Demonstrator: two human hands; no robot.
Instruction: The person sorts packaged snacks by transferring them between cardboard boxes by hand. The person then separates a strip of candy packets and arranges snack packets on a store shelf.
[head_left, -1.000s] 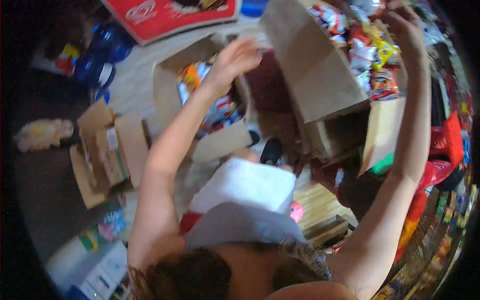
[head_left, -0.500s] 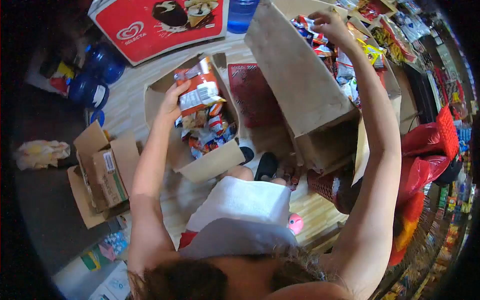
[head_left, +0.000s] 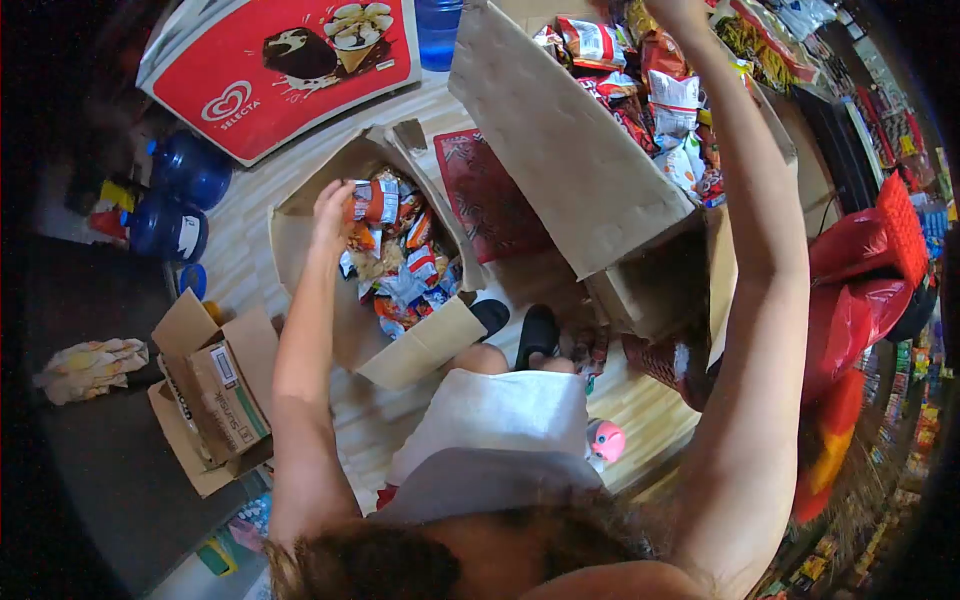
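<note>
Packet (head_left: 378,203) lowered into smaller box (head_left: 424,346), gripped by left hand (head_left: 332,210); right hand (head_left: 678,12) cropped, grip unclear.

Pale wood-look floor (head_left: 330,145) — a dark red patterned mat (head_left: 490,195) lying on it — and a red Selecta freezer (head_left: 290,75) near blue water jugs (head_left: 185,170)

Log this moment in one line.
left hand: touching orange-white snack packet in open brown cardboard box | right hand: over larger brown cardboard box, fingers cropped
</note>
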